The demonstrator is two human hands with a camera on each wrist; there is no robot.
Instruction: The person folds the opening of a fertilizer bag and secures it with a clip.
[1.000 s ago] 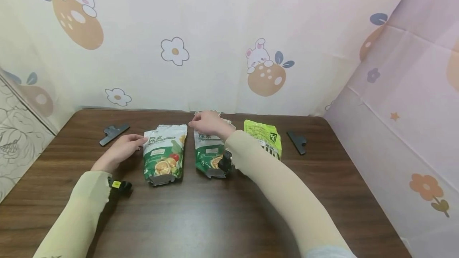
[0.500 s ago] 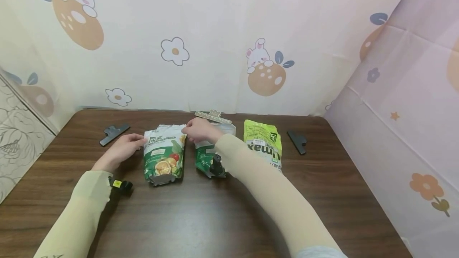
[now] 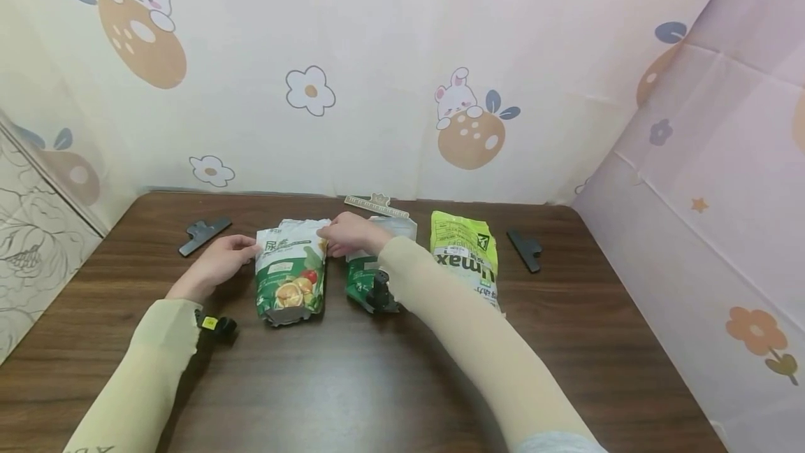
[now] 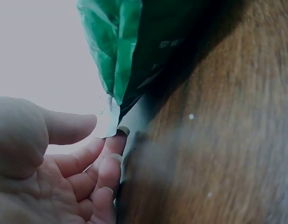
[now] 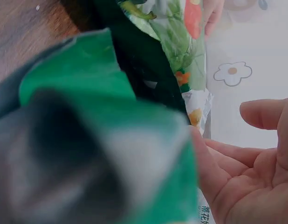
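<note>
On the left a white and green pouch with a fruit picture lies on the table. My left hand pinches its upper left corner; in the left wrist view, thumb and fingers meet at the pouch's pale corner. My right hand reaches to the upper right edge of the same pouch. In the right wrist view its fingers are extended at that edge, with the thumb well apart. Under my right hand and wrist lies a second white and green pouch, partly hidden.
A yellow-green bag lies right of the pouches, partly behind my right sleeve. Dark wide clips rest at the far left and right. A pale clip lies at the back edge, before a patterned curtain.
My right hand has moved left, from the top of the second pouch to the right edge of the left one, uncovering the pale clip. My left hand has stayed at the pouch's corner.
</note>
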